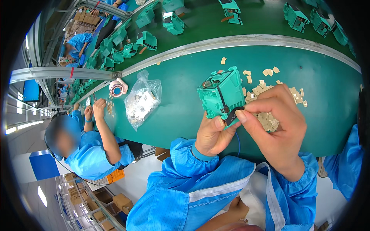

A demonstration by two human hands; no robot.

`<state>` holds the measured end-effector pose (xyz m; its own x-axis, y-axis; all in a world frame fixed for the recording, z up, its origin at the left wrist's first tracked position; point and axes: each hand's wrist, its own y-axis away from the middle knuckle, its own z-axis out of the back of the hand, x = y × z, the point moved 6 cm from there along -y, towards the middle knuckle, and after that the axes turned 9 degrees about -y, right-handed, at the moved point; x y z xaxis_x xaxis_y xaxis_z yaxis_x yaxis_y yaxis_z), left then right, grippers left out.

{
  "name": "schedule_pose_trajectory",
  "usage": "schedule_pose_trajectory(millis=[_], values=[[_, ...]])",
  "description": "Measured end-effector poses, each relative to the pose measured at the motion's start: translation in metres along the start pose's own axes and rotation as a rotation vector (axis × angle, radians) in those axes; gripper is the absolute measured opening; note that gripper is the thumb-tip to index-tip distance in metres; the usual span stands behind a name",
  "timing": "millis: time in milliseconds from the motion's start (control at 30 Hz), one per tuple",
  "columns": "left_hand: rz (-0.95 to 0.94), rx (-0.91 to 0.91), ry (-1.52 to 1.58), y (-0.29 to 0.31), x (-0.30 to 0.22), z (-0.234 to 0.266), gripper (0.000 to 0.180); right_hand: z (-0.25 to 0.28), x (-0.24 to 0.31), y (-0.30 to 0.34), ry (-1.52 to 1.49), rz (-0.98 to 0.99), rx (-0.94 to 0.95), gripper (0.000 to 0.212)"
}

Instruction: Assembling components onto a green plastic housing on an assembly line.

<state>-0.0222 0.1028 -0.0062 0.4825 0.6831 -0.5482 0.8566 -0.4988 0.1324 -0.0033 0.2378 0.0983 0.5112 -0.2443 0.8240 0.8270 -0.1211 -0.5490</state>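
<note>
A green plastic housing (pixel 220 92), box-shaped with black parts on it, is held tilted above the table. My left hand (pixel 213 134) grips it from below, the thumb resting near its lower corner. At that corner a black strip (pixel 232 115) sticks out. Thumb and forefinger of my right hand (pixel 275 123) are closed in a pinch on the strip's end. Behind and under my right hand lies a pile of small beige pieces (pixel 268 120), partly hidden by it. More of these pieces are scattered beyond.
Left of the housing lies a clear plastic bag (pixel 143 101) of pale pieces, beside a tape roll (pixel 116 89). Beyond a metal rail (pixel 231 39), several similar housings (pixel 173 24) stand on a green belt. A co-worker (pixel 98 154) sits at the left; a blue sleeve (pixel 343 165) shows at the right.
</note>
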Motion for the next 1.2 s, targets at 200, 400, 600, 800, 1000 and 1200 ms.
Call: schedule_pose_trajectory(millis=[200, 400, 600, 800, 1000, 1200], values=[[-0.032, 0.196, 0.199, -0.003, -0.007, -0.009, 0.062, 0.015, -0.025, 0.006, -0.129, -0.311, -0.177, 0.018], [0.001, 0.195, 0.261, -0.001, -0.007, -0.007, 0.062, 0.004, -0.036, 0.013, -0.391, -0.513, -0.155, 0.014], [-0.037, 0.048, -0.098, 0.0, -0.007, -0.011, 0.078, -0.023, -0.023, 0.012, -0.286, -0.473, 0.176, 0.021], [0.029, -0.102, -0.064, 0.001, 0.004, 0.002, 0.083, -0.028, -0.044, 0.02, -0.714, -0.634, -0.006, 0.02], [-0.012, -0.016, -0.255, 0.006, -0.007, -0.001, 0.059, -0.027, -0.04, 0.016, -0.538, -0.571, 0.09, 0.018], [-0.105, -0.202, -0.576, -0.026, -0.076, -0.021, 0.04, 0.016, -0.057, 0.017, -0.407, -0.525, -0.049, 0.021]])
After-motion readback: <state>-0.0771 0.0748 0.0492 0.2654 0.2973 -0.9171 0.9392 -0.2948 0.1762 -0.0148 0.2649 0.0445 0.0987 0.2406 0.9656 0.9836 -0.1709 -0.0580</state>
